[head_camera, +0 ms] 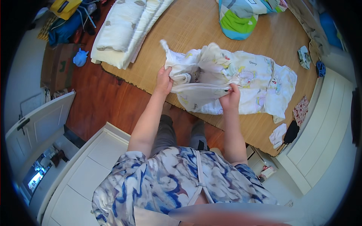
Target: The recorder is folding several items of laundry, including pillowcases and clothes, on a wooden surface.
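A white garment [251,82], printed with pastel cartoon figures, lies across the bamboo mat [183,25] on the bed. My left hand [164,80] grips its edge at the left. With my right hand [231,96] I pinch the near edge of the same cloth, close to a small dark and red print. Between my hands the fabric is lifted and parted, so its shaded inside shows. The right part of the garment lies flat on the mat. A twisted strip of the cloth sticks up beyond my left hand.
Folded white quilts [121,31] lie at the bed's left edge, and a green and blue bedding piece [239,24] at the far side. Small cloths, including a white one [278,135] and a black one [291,132], sit near the white headboard [316,127]. A cardboard box [60,66] stands left.
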`<action>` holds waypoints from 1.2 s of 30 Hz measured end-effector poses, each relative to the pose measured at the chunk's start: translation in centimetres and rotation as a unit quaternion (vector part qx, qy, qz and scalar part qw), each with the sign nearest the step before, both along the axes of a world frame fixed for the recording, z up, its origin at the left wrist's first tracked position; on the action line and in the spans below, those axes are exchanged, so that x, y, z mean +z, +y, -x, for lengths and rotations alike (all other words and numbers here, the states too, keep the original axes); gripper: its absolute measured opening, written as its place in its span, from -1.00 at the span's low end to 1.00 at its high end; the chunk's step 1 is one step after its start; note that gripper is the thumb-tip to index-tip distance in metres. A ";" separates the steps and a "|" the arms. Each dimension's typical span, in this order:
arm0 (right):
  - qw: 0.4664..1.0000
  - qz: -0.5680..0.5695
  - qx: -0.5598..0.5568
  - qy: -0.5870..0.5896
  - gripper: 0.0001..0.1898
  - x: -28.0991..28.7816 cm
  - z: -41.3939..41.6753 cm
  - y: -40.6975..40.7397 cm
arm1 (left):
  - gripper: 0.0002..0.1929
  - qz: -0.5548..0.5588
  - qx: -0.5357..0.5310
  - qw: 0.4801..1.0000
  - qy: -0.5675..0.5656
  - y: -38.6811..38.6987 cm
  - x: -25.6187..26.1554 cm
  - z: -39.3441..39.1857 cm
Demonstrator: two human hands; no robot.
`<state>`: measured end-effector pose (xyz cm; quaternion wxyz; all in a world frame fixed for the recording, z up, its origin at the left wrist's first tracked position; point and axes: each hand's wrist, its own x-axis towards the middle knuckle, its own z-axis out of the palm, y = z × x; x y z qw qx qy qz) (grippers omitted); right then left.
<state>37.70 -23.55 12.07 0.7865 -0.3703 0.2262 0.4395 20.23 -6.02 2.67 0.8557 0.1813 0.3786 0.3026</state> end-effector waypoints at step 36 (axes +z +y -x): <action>0.591 0.364 0.471 -0.545 -0.55 -13.9 7.9 -14.7 | -0.48 -0.242 -0.042 0.901 0.358 19.4 4.3 7.2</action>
